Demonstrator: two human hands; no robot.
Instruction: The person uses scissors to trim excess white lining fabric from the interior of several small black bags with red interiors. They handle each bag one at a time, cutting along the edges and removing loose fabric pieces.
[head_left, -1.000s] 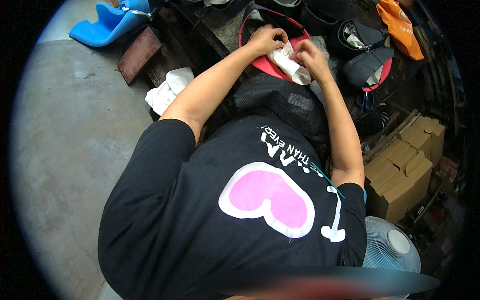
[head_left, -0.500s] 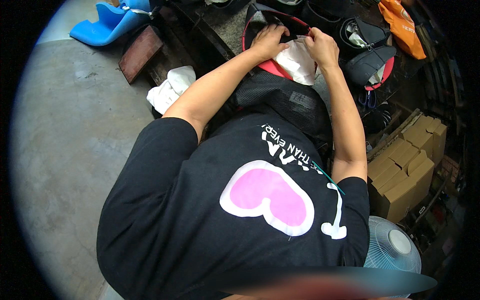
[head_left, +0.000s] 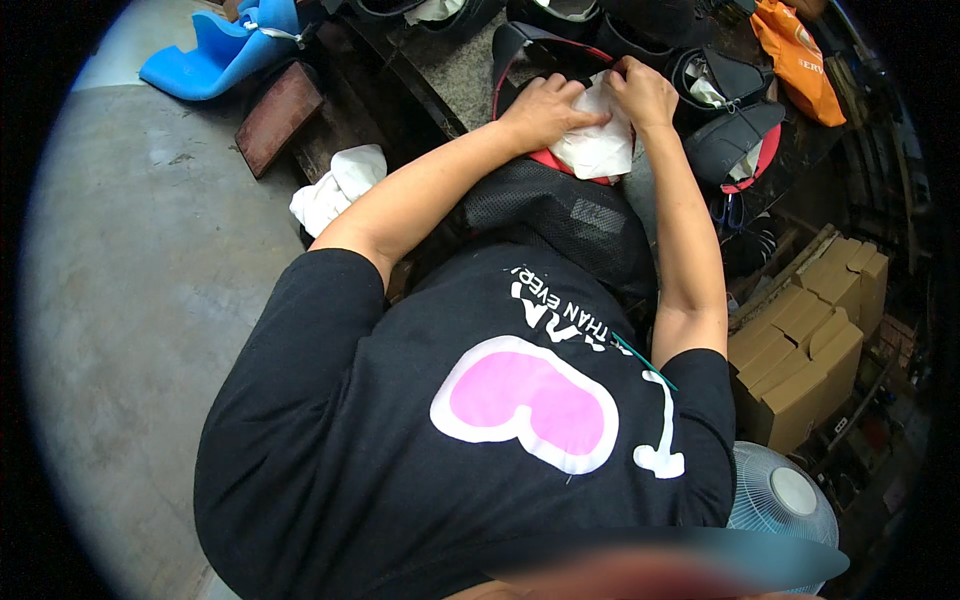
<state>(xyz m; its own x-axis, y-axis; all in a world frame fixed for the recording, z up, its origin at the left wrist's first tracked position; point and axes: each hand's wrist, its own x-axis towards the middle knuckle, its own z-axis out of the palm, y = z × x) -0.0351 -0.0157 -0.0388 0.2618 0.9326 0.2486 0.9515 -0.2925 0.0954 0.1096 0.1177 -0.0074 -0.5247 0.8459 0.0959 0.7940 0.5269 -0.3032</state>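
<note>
White sheet held across a red-trimmed black cap

The crumpled white sheet (head_left: pixel 596 147) lies in the opening of an upturned black cap-like piece (head_left: pixel 512 46) with red trim, above the person's lap. The right hand (head_left: pixel 645 97) has its fingers bent closed on the sheet's upper right edge; whether they also take in the trim, I cannot tell. The left hand (head_left: pixel 546 112) is half curled, back upward, its thumb laid on the sheet — whether its fingers grip anything beneath is hidden.

Below the cap-like piece, black mesh fabric (head_left: pixel 535 192) covers the lap, next to a black T-shirt (head_left: pixel 300 440) printed with a pink heart. Just right of the right hand sits a dark grey cap-like piece (head_left: pixel 712 150) with red trim and white stuffing, a pair of blue-handled scissors (head_left: pixel 731 212) below it. Farther right are an orange bag (head_left: pixel 797 62), cardboard boxes (head_left: pixel 815 370) and, lower down, a fan (head_left: pixel 790 495). To the left — beyond the forearm — lie a white cloth (head_left: pixel 338 187), a reddish-brown board (head_left: pixel 279 120) and a blue sheet (head_left: pixel 225 55) tied with white.
</note>
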